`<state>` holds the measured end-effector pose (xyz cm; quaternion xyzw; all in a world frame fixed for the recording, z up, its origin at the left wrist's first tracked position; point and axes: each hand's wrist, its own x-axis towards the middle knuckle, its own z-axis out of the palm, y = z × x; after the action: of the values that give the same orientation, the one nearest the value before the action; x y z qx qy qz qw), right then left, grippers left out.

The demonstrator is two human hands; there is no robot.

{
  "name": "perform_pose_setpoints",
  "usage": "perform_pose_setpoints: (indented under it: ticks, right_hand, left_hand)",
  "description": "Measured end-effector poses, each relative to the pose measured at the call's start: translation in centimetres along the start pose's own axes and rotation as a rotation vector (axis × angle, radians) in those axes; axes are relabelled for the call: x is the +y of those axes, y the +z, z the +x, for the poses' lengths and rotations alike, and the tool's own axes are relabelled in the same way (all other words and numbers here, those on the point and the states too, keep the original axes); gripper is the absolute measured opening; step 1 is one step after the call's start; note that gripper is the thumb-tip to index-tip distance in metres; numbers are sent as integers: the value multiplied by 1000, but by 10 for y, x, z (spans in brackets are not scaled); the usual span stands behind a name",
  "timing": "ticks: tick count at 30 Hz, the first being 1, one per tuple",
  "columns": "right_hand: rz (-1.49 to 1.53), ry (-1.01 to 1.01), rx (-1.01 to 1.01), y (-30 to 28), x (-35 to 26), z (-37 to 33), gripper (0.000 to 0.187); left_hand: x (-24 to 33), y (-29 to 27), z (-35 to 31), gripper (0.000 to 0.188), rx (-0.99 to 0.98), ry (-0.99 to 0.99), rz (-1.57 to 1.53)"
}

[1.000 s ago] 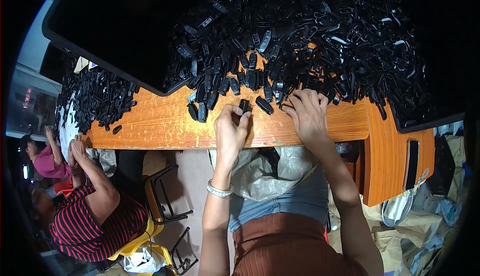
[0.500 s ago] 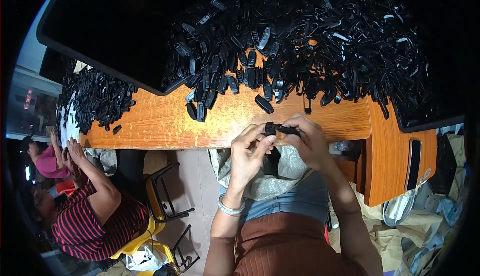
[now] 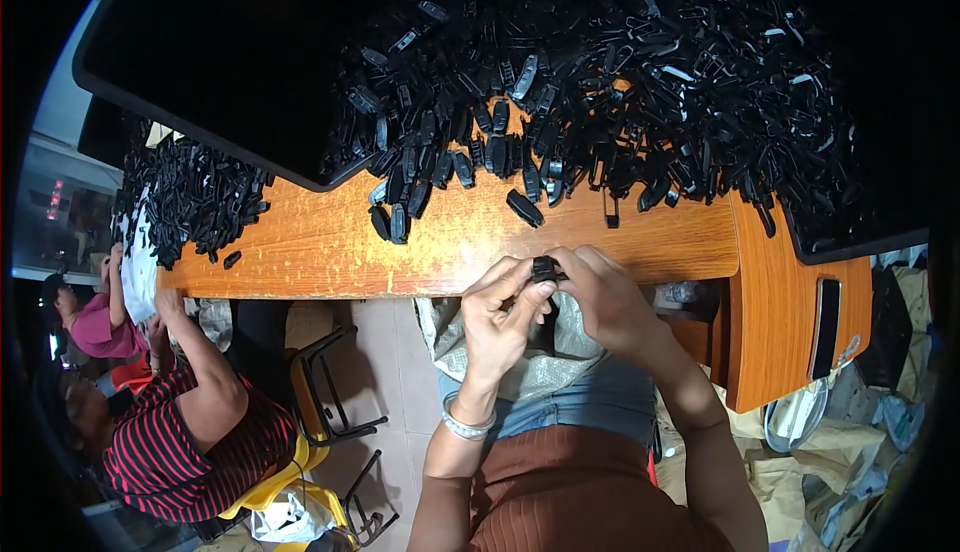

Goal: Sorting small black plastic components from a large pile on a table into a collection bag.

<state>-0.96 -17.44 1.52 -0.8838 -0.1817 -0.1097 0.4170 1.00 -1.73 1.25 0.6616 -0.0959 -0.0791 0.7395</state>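
My left hand (image 3: 503, 314) and my right hand (image 3: 604, 297) meet just off the near edge of the orange wooden table (image 3: 470, 242), above my lap. Between their fingertips they pinch one small black plastic part (image 3: 544, 270). A silver bracelet (image 3: 466, 426) circles my left wrist. Beyond the hands a big heap of black plastic parts (image 3: 610, 82) covers the table's far half, with loose pieces such as one oval part (image 3: 524, 208) lying closest to my fingers.
A grey woven sack (image 3: 560, 347) lies on my lap under the hands. At the left, a person in a red striped shirt (image 3: 190, 432) sits by a second pile of black parts (image 3: 190, 197); another person in pink (image 3: 95, 322) sits beyond. A black metal chair frame (image 3: 335, 392) stands between us.
A second ago both hands were flat on the table at the heap's edge. They have since drawn back toward my lap and come together on one black part.
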Motion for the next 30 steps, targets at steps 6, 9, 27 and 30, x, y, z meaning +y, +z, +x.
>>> perform_pose_setpoints:
  ticks: [6, 9, 27, 30]
  right_hand:
    - [37, -25, 48, 7, -1, -2, 41]
    - [224, 32, 117, 1, -13, -3, 42]
    - [-234, 289, 433, -7, 46, -1, 11]
    - [-581, 386, 296, 5, 50, 11, 10]
  left_hand:
    - [11, 1, 3, 9, -50, -39, 134]
    - [11, -5, 1, 21, -107, 257, 549]
    - [-24, -21, 59, 28, 47, -35, 656]
    - [-27, -7, 79, 31, 102, 39, 900]
